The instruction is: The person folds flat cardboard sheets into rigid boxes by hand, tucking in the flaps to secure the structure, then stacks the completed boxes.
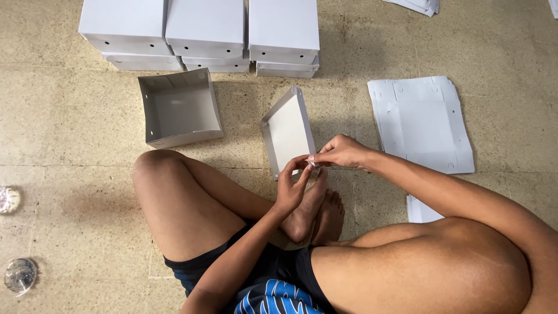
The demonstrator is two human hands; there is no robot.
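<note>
Shallow white cardboard box lid [288, 131], tilted on floor; my left hand [290, 186] and right hand [343, 152] pinching its near corner; risk: fold slipping, tearing.

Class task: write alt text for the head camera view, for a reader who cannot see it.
Seated on a stone floor, a person's left hand and right hand fold a white cardboard lid. An open box, stacked closed boxes and flat cardboard sheets lie around.
</note>
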